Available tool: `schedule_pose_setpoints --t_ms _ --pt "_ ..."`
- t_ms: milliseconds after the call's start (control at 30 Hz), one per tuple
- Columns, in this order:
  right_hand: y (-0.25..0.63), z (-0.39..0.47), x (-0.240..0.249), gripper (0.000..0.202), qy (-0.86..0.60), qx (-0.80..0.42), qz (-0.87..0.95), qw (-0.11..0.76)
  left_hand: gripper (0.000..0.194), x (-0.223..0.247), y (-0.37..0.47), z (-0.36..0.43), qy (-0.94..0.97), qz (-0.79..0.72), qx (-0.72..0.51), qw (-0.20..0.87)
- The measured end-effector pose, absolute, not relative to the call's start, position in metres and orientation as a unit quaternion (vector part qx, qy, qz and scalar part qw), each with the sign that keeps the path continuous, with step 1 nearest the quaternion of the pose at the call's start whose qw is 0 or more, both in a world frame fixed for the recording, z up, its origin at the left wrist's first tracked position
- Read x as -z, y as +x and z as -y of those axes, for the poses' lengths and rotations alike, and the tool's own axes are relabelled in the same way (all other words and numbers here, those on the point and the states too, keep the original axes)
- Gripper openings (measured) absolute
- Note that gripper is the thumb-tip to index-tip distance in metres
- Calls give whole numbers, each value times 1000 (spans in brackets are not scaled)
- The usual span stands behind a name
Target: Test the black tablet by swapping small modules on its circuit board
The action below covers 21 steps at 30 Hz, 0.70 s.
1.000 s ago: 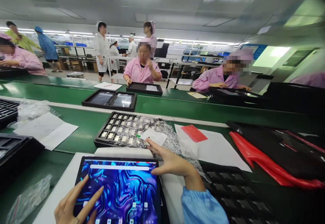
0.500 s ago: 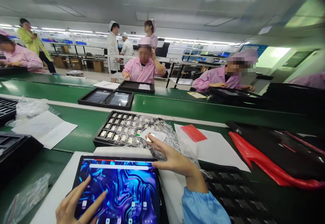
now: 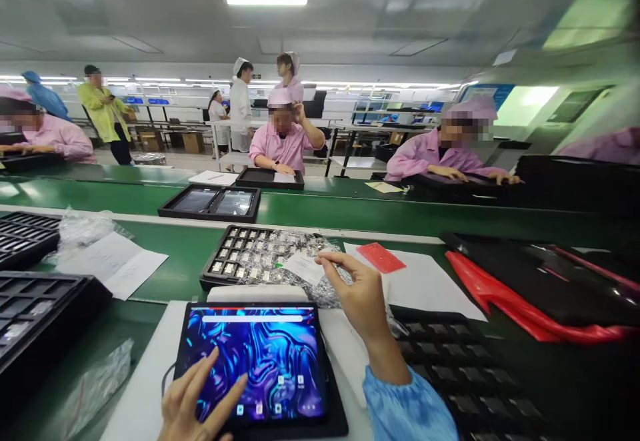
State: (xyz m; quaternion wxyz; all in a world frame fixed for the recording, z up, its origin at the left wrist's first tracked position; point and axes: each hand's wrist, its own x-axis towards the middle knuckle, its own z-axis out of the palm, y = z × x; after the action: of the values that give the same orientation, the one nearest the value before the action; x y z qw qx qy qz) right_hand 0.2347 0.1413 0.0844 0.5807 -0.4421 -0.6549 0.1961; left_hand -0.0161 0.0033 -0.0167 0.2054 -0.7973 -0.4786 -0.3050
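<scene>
Factory hall, fluorescent-lit, with green conveyor lines running across; near green worktop [image 3: 180, 261] carries the items listed. Tablet [image 3: 260, 361]: lies flat on a white pad [image 3: 145, 388] at the near edge, screen lit with a blue swirl wallpaper and a row of icons. Left hand [image 3: 197, 404]: at the tablet's lower left corner, fingers spread loosely, two fingertips resting on the screen, holding nothing. Right hand [image 3: 357, 294]: blue sleeve [image 3: 405, 411] at the wrist, reaching past the tablet's upper right corner; thumb and forefinger pinched narrow at the edge of a crinkled clear plastic bag [image 3: 295, 261], whether on the film or on a small part cannot be told. Plastic bag: drapes over a black compartment tray [image 3: 230, 261] of small parts, just beyond the tablet, with a white slip [image 3: 305, 269] lying on it. White paper sheet [image 3: 430, 288] with a red card [image 3: 381, 257]: right of the tray. Red and black bags [image 3: 540, 294]: far right. Empty black trays [image 3: 35, 308]: left side, beside papers [image 3: 117, 264]. Black tray with two dark panels [image 3: 213, 202]: on the belt beyond. Seated people in pink coats [image 3: 285, 144]: across the line, others standing farther back.
</scene>
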Motion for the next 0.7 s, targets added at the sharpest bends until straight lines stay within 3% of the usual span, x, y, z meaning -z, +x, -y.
schedule_pose_setpoints --t_ms 67,267,467,600,700 --pt "230 -130 -94 15 -428 -174 670 581 32 18 -9 -6 -791 476 294 250" --pt "218 -65 -120 15 -364 -89 717 588 20 20 5 -1 -732 457 475 170" --pt "199 4 -116 34 -334 -151 685 630 34 10 -8 10 -842 329 421 72" --pt "196 27 -88 28 -316 -199 755 539 30 0 -3 17 -869 241 428 57" --pt "209 37 -43 16 -428 -285 719 467 29 1 7 23 -892 191 409 16"
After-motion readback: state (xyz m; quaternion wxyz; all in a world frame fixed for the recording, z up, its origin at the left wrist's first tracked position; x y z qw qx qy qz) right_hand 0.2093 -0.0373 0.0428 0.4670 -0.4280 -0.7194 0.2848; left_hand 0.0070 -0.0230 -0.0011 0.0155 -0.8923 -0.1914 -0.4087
